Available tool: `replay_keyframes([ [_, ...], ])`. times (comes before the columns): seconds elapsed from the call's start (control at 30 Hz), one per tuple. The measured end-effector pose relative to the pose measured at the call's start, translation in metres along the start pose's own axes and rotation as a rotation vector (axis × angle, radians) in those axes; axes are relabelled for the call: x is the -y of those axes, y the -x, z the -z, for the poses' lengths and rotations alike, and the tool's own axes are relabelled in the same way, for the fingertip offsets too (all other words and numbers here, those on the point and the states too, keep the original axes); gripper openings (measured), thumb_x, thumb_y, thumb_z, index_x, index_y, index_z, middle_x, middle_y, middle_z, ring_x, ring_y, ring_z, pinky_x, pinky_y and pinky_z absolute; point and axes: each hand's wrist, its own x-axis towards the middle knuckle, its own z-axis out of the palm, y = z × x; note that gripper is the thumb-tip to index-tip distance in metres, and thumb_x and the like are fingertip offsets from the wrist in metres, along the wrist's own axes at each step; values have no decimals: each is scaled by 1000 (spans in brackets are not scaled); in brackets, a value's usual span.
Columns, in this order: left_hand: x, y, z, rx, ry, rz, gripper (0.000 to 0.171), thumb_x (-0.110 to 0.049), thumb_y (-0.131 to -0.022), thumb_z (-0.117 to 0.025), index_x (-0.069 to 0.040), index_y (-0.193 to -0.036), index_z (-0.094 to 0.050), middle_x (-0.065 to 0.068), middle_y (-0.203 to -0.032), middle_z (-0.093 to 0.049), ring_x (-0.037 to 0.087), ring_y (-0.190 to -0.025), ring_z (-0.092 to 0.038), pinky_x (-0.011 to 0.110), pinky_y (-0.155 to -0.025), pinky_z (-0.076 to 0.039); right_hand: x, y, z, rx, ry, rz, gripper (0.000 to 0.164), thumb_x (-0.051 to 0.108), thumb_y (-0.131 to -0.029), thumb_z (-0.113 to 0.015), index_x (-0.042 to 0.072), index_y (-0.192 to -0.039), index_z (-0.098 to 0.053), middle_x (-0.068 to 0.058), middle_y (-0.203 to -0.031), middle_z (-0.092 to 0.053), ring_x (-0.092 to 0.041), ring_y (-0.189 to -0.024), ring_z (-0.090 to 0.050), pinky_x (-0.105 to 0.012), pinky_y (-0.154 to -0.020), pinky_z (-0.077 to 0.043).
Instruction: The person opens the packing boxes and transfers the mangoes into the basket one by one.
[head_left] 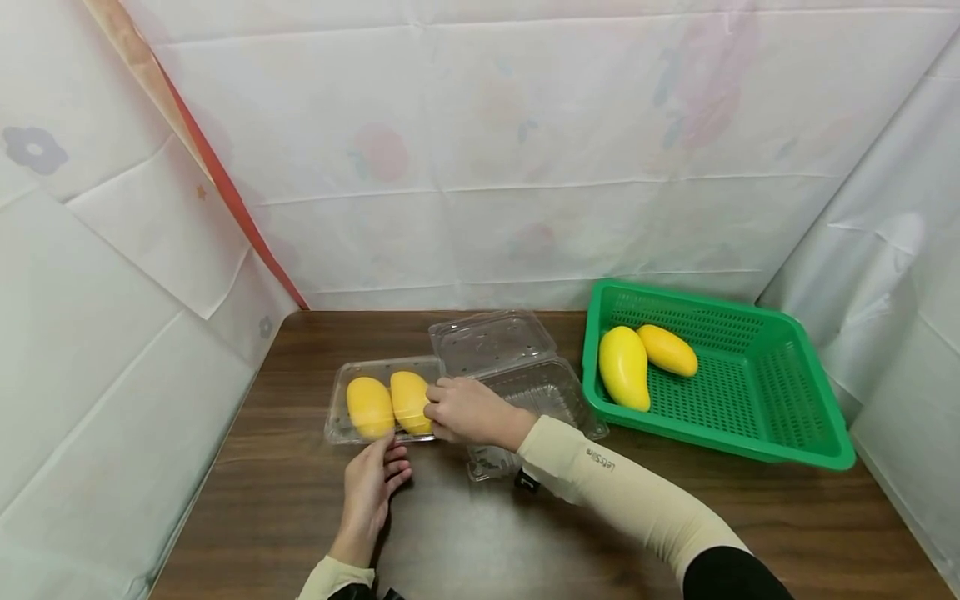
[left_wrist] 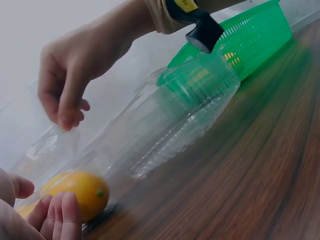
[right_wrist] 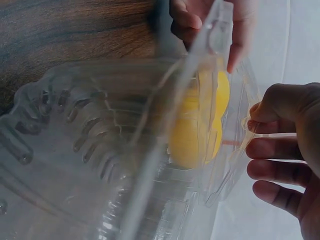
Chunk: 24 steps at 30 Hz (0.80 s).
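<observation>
Two yellow mangoes lie side by side in a clear plastic clamshell box, with its clear lid lying over them. At the front edge of this box, my left hand touches the rim with a fingertip, its other fingers loosely bent. My right hand is over the box's right end, in front of part of the right mango. In the right wrist view, the thumb and forefinger of the right hand pinch the edge of the clear plastic, the other fingers apart from it.
An opened second clear clamshell stands right of the filled box, partly behind the right forearm. Beside it, a green basket holds two more mangoes. The dark wooden table meets a white cloth backdrop.
</observation>
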Motion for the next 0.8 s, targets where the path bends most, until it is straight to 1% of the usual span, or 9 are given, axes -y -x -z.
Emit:
replay_keyframes([
  [0.27,-5,-1,14,-57,32,-31,19,-28,-99,-55,-10,-95,-60,-7,-73,-64,8,-63,-60,24,-61,-56,0,0,-3,-3,2,-7,12,29,-91,-62,22,-87,-71,8,-83,-60,-9,-71,-52,-20,-62,-43],
  [0.4,-6,-2,18,-90,30,-46,18,-27,-99,-56,-9,-98,-58,-9,-71,-64,6,-60,-60,22,-59,-55,0,0,-5,-1,-1,-12,11,29,-90,-63,22,-85,-69,8,-83,-60,-10,-71,-51,-20,-61,-43],
  [0.57,-6,-3,21,-147,7,-87,20,-27,-97,-60,-8,-102,-55,-11,-69,-64,4,-58,-59,19,-56,-53,0,1,-5,-12,-4,-12,10,29,-90,-64,22,-85,-69,8,-83,-59,-9,-72,-52,-21,-62,-44],
  [0.7,-6,-4,23,-181,15,-118,19,-25,-97,-61,-8,-101,-53,-12,-68,-63,2,-56,-59,17,-54,-52,0,2,-6,-27,-4,-11,10,28,-90,-64,22,-83,-69,8,-82,-59,-9,-71,-50,-20,-61,-43],
  [0.8,-6,-5,24,-204,19,-150,20,-22,-96,-62,-10,-102,-48,-12,-70,-64,2,-54,-59,17,-52,-51,1,2,-5,-36,-1,-10,10,28,-89,-64,22,-83,-68,8,-81,-59,-9,-70,-49,-20,-61,-42],
])
